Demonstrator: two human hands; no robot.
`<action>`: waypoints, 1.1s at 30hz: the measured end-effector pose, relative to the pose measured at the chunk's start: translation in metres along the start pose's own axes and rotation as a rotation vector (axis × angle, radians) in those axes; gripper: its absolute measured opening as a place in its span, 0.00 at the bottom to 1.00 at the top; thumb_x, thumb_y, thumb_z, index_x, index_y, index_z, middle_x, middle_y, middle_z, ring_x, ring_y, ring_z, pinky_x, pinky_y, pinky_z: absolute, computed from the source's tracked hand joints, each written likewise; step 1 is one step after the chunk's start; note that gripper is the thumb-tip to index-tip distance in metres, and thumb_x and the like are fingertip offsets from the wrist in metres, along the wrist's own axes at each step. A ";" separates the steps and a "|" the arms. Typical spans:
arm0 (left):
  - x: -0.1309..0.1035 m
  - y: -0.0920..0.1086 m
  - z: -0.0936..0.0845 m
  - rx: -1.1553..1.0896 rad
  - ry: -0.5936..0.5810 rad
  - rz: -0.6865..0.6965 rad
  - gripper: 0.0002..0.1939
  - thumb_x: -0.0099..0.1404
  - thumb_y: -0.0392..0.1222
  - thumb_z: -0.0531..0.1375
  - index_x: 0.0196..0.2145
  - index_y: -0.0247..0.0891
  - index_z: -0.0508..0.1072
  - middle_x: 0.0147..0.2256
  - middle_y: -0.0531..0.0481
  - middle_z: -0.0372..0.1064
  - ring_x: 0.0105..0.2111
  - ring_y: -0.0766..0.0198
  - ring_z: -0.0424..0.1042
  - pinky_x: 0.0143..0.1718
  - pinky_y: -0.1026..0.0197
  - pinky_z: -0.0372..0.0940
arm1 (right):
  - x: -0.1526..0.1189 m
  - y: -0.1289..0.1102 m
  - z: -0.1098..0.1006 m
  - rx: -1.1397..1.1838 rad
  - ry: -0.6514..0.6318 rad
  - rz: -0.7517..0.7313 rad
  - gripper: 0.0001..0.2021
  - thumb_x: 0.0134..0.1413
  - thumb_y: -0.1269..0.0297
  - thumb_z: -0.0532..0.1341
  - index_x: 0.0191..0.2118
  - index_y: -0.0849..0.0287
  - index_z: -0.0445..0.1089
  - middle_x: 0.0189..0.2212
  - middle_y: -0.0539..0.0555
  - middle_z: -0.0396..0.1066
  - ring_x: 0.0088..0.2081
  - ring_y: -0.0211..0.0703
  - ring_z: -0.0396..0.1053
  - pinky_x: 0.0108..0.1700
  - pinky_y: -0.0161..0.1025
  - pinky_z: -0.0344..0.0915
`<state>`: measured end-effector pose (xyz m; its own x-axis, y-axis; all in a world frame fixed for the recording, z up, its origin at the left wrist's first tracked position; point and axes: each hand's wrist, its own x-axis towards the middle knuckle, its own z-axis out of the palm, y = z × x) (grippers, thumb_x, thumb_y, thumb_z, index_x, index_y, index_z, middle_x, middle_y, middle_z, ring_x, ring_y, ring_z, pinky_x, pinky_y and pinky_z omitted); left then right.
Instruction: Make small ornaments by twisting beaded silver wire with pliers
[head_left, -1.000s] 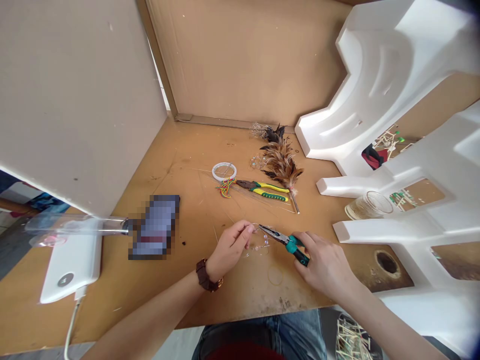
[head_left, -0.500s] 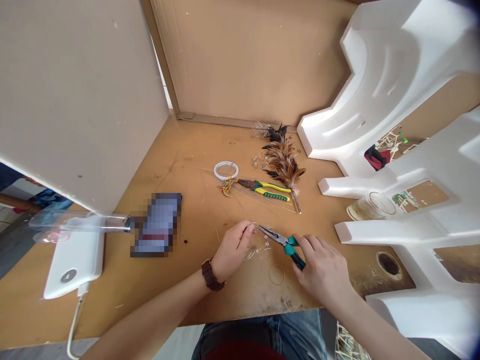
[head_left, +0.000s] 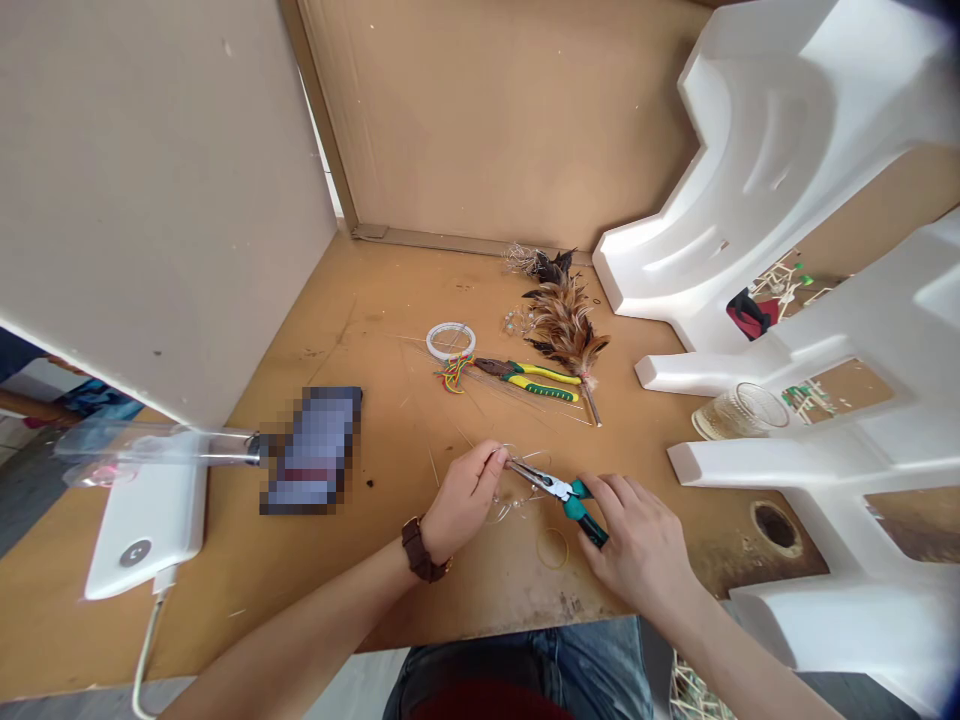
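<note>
My right hand is wrapped round the teal and black handles of long-nose pliers. The jaws point left and reach the fingertips of my left hand, which pinch a thin wire. Around the jaws and below them hangs a looped clear wire with small beads. The exact spot where the jaw tips meet the wire is partly hidden by my left fingers. A thin yellow rubber band lies on the table under the pliers.
Beyond my hands lie yellow-green pliers, a white ring-shaped roll, coloured thread and a brown feather duster. A phone and a white power bank are at left. On the right, a glass stands by a white plastic chair.
My right hand has shifted slightly left, bringing the long-nose pliers' jaws up to my left fingertips. My left hand has stayed nearly in place.
</note>
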<state>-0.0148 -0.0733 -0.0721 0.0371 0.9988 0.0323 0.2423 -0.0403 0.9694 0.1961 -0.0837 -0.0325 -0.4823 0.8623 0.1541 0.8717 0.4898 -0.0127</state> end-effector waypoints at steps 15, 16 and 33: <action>0.001 0.001 0.000 -0.085 -0.071 -0.001 0.18 0.67 0.48 0.45 0.23 0.39 0.60 0.20 0.56 0.57 0.22 0.67 0.59 0.27 0.64 0.54 | 0.009 0.006 -0.005 -0.139 -0.042 -0.092 0.16 0.53 0.63 0.55 0.47 0.60 0.63 0.37 0.58 0.68 0.37 0.48 0.61 0.39 0.42 0.53; 0.001 0.001 0.000 -0.083 -0.070 0.003 0.18 0.67 0.48 0.45 0.23 0.39 0.60 0.20 0.56 0.57 0.22 0.67 0.59 0.27 0.64 0.54 | 0.010 0.005 -0.006 -0.145 -0.045 -0.094 0.16 0.53 0.63 0.55 0.47 0.60 0.64 0.37 0.58 0.68 0.37 0.48 0.61 0.38 0.41 0.53; 0.002 0.004 -0.003 -0.060 -0.089 0.030 0.15 0.67 0.46 0.45 0.29 0.37 0.65 0.24 0.54 0.62 0.27 0.67 0.63 0.32 0.64 0.58 | 0.007 0.007 -0.014 -0.212 0.097 -0.123 0.11 0.52 0.63 0.55 0.41 0.59 0.67 0.28 0.53 0.66 0.31 0.43 0.61 0.33 0.38 0.50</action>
<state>-0.0170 -0.0718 -0.0674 0.1298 0.9906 0.0425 0.1810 -0.0658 0.9813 0.1996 -0.0757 -0.0178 -0.5841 0.7767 0.2358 0.8107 0.5436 0.2175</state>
